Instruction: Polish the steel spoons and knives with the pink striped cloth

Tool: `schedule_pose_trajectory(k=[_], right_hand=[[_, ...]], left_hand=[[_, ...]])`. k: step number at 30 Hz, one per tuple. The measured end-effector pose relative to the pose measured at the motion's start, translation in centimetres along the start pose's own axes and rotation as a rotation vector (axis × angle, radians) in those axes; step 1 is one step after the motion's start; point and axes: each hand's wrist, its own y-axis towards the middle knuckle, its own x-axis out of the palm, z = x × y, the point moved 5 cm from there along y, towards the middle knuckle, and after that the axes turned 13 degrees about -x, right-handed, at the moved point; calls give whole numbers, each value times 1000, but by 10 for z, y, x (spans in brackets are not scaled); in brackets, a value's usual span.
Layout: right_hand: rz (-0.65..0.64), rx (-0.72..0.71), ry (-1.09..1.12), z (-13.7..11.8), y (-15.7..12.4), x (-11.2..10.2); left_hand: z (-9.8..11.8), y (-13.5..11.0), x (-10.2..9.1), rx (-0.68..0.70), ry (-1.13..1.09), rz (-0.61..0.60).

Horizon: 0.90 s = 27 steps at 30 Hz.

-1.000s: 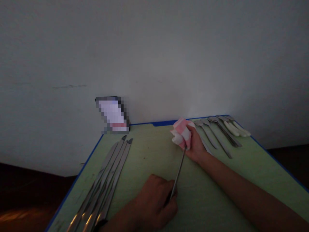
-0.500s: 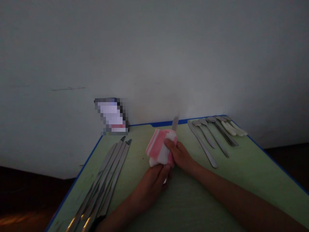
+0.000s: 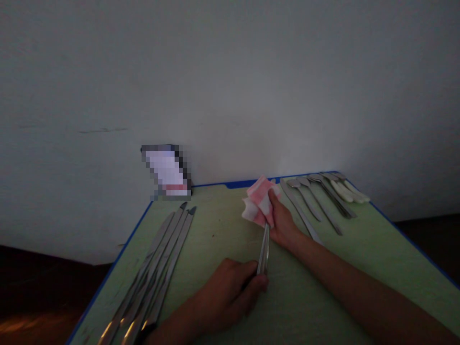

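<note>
Closed around the lower end of a metal knife (image 3: 264, 249) is my left hand (image 3: 233, 290), low over the middle of the table. The handle slants up and away from me. Farther along, my right hand (image 3: 283, 218) grips a pink and white cloth (image 3: 259, 199), with its thumb on top. The cloth wraps the blade and hides most of it; only a bit of the tip shows beyond. Several metal knives (image 3: 168, 239) lie side by side at the left, near my left forearm.
On the right lie a table knife (image 3: 300, 208), spoons (image 3: 312, 194) and more cutlery, some with white handles (image 3: 341, 190). A phone with a blurred screen (image 3: 167, 170) leans on the wall (image 3: 230, 86) at the back left. Blue edging rims the green table (image 3: 305, 297).
My right hand and the cloth have slid up and right toward the knife's tip, baring the handle. My left hand has shifted lower and slightly right, still holding the knife.
</note>
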Motion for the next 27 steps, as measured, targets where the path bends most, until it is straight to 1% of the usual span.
schedule_pose_trajectory(k=[2, 4, 6, 9, 12, 16, 19, 23, 27], right_hand=[[-89, -53, -134, -1, -4, 2], [-223, -88, -316, -3, -11, 7], [-364, -96, -468, -3, -19, 14], [-539, -106, -595, -5, -28, 22], [-624, -135, -660, -5, -29, 25], [-630, -147, -681, -4, -27, 23], [-601, -103, -651, -1, -27, 20], [-473, -57, -577, 2, -21, 14], [-344, -26, -373, 5, -14, 9]], left_hand=[[-7, 5, -1, -58, -137, 24], [-15, 11, -4, -129, -278, 105], [-20, 16, -6, -173, -366, 182], [-23, 18, -5, -203, -407, 195], [-23, 17, -2, -216, -412, 175], [-23, 15, -2, -229, -438, 157], [-22, 16, -3, -230, -387, 136], [-17, 16, -4, -155, -213, 153], [-11, 13, 0, -81, -80, 82]])
